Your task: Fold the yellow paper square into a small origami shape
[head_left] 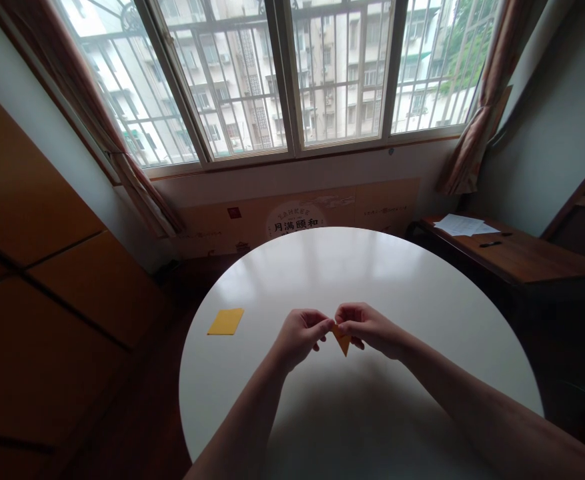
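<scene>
Between my two hands is a small folded piece of yellow-orange paper (343, 343), its pointed end hanging downward. My left hand (306, 333) pinches its upper left edge between thumb and forefinger. From the other side, my right hand (365, 327) grips the upper right of the same paper, also with thumb and forefinger. The fingers cover the top part of the fold. Both hands are held over the white round table (392, 400). Off to the left on the tabletop lies a flat stack of square yellow paper (225, 321), apart from my hands.
Beyond the table, a printed cardboard panel (387, 207) leans under the barred window (342, 73). On the right stands a wooden side table (537, 257) bearing white sheets (465, 225) and a small dark object (491, 244). Wooden cabinets (72, 287) line the left side.
</scene>
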### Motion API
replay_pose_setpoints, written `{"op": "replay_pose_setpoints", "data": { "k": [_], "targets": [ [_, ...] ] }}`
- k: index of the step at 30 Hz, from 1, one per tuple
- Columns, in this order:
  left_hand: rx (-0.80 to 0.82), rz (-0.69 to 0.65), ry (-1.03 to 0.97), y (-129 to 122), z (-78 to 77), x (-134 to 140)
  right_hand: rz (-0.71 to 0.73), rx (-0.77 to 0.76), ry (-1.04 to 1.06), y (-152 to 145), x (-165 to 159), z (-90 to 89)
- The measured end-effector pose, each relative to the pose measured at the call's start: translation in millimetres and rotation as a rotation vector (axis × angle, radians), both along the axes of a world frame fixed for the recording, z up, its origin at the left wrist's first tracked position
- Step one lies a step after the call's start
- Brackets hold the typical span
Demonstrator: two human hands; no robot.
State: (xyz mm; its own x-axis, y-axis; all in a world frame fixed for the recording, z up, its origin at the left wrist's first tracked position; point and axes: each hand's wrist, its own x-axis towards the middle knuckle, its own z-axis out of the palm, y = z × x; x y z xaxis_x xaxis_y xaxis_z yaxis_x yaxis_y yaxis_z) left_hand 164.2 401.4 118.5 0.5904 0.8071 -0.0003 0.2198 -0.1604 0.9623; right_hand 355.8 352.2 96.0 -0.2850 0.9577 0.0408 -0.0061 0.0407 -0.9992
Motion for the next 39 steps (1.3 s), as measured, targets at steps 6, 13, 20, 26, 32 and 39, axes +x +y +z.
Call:
{"op": "replay_pose_setpoints", "data": {
  "k": [6,13,20,26,32,39],
  "targets": [
    [-0.006,0.005,0.015,0,0.7,1,0.022,-0.032,0.005,-3,1,2.9],
    [-0.018,0.024,0.006,4,3.1,-4,0.015,-0.045,-0.023,-1,5,3.1],
    [-0.056,0.033,-0.02,5,1.0,-6,0.072,-0.039,-0.054,2,10,1.8],
    [-0.087,0.052,-0.063,5,0.5,-4,0.111,-0.017,-0.066,2,12,1.2],
    [-0.107,0.125,-0.137,5,-0.8,-4,0.09,0.003,-0.038,-1,9,5.6],
    [-0.083,0.289,-0.262,6,-1.9,-4,0.007,0.031,-0.002,1,-1,3.5]
  ]
}}
